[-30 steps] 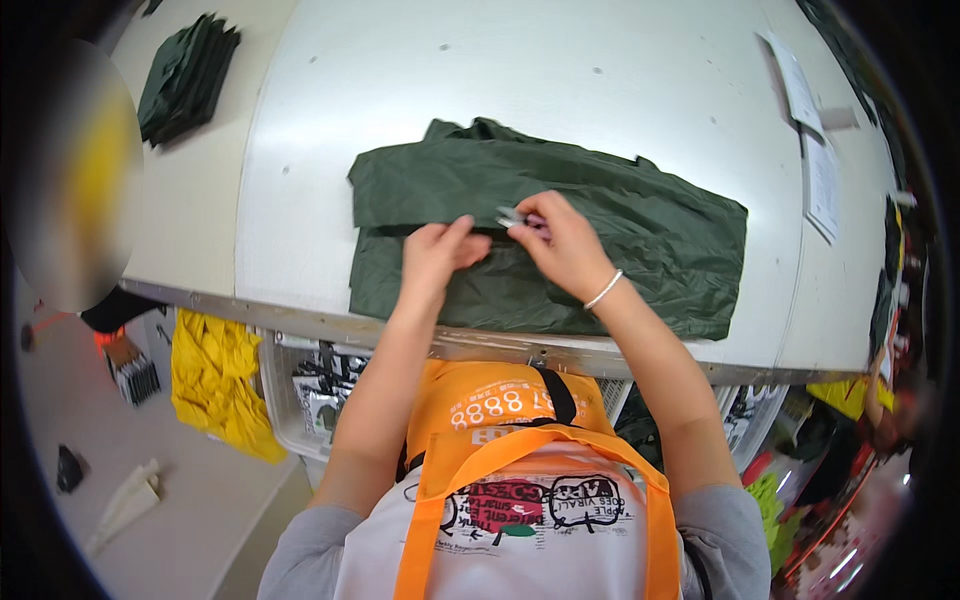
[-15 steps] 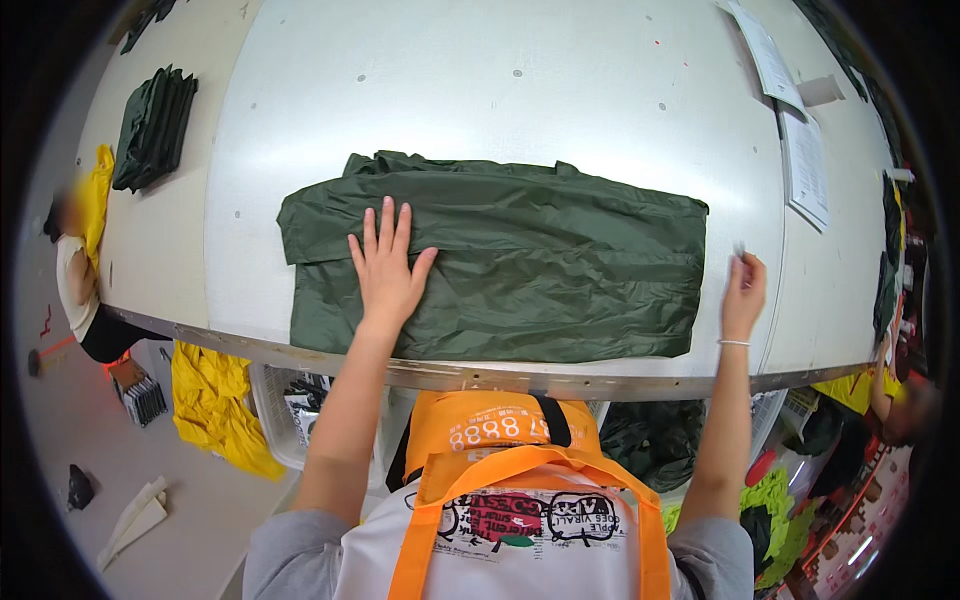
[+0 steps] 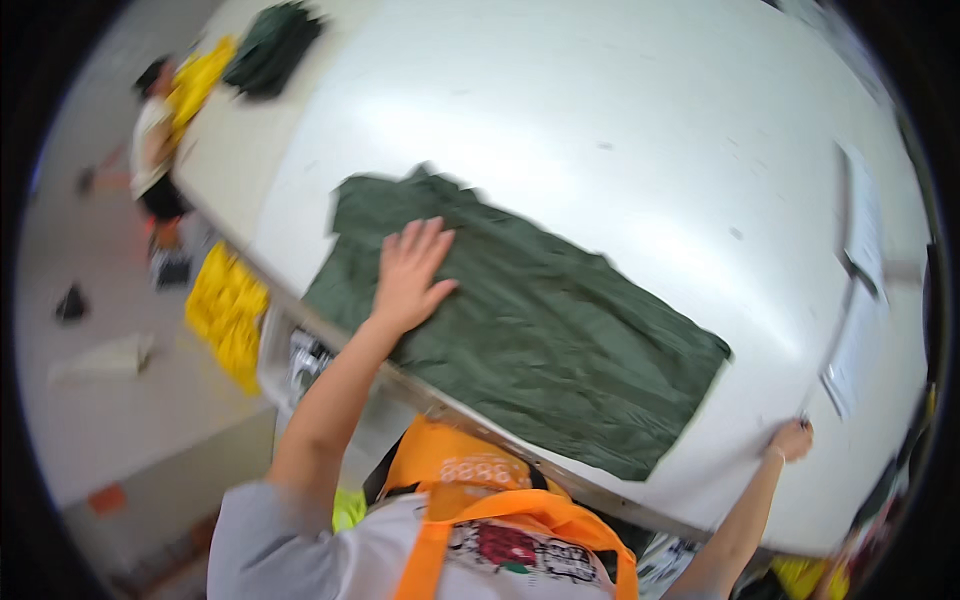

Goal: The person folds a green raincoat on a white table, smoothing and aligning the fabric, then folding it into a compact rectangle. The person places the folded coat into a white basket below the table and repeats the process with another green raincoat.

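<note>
A dark green folded piece of thin, slippery-looking fabric (image 3: 560,340) lies across the white table (image 3: 640,90), creased, with an uneven far edge. My left hand (image 3: 408,275) rests flat on its left part, fingers spread and palm down. Off the fabric's right end, near the table's front edge, my right hand (image 3: 793,438) is closed. A thin, pale sliver shows above its fingers, too blurred to name. That hand is apart from the fabric.
Papers (image 3: 865,220) lie along the table's right side. A dark green folded stack (image 3: 270,50) sits at the far left, near a person (image 3: 155,140) beside yellow fabric. Below the front edge are a white bin (image 3: 275,355) and a yellow cloth heap (image 3: 225,310).
The view has turned, so the table and fabric now slant down to the right. My right hand has moved farther from the fabric's right end. My left hand stays flat on it.
</note>
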The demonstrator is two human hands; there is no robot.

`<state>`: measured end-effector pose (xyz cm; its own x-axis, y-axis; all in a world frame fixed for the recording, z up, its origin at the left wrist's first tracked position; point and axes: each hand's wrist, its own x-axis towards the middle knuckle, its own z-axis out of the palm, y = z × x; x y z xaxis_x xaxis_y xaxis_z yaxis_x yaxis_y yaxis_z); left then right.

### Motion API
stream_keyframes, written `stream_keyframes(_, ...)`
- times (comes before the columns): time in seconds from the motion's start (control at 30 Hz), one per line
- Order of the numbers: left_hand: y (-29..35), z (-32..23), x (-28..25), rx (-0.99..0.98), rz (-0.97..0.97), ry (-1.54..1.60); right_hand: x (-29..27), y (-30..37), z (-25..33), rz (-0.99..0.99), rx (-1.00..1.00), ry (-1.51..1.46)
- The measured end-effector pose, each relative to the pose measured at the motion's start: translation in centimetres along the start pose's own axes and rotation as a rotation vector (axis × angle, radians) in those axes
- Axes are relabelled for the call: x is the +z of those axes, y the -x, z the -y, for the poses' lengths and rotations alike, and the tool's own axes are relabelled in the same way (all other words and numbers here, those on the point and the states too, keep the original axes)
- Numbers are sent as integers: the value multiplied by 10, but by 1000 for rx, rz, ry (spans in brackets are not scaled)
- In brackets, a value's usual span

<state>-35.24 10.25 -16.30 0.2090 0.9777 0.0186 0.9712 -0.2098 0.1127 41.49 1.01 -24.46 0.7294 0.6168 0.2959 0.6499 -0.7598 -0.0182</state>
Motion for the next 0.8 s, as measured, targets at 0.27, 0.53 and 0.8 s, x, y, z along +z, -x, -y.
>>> stream_keyframes(0.27,6,6,4,-24,-50,136,-29,19,156,24,-470,101)
stream_keyframes(0.53,13,110,-9,-593,-443,201,-159,142,292,326,-854,-772)
stream_keyframes(0.8,-25,183,-20,-746,183,866,-205,313,441,501,-1404,-632)
